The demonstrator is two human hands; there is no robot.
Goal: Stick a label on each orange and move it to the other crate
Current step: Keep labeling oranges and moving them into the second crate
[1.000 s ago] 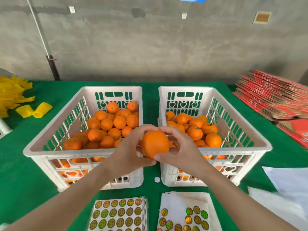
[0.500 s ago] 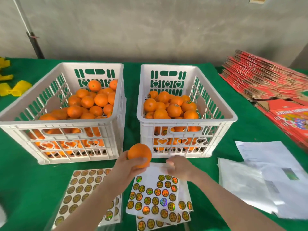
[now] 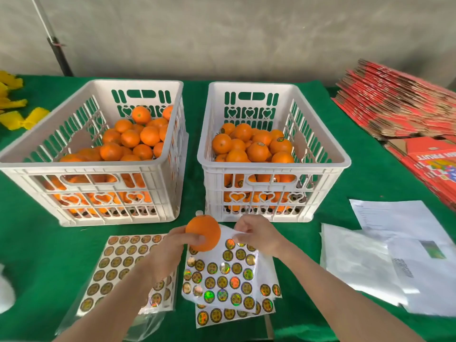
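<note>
Your left hand (image 3: 176, 246) grips one orange (image 3: 202, 232), with the thumb across its near side and the fingers wrapped behind. You hold it off the table, in front of the gap between the two crates and over the top left corner of the sticker sheet (image 3: 222, 275). Your right hand (image 3: 257, 234) is just beside the orange, its fingertips curled and pinching the white upper edge of that sheet. You cannot tell from here whether a label has come loose.

The sheet lies tilted on another sheet of round shiny labels (image 3: 229, 314), which sticks out below it. To the left, partly under your left forearm, lies a third sheet in a clear plastic sleeve (image 3: 121, 262).

Beyond the hands, two white plastic crates stand side by side on the green cloth (image 3: 37, 243). The left crate (image 3: 81, 164) and the right crate (image 3: 271, 166) both hold piled oranges, and several in the right crate carry small round labels.

At your right lie white papers (image 3: 394, 218) and clear bags (image 3: 352, 255), with a stack of flat red cartons (image 3: 394, 102) further back. Yellow foam sleeves (image 3: 14, 117) lie at the far left.
</note>
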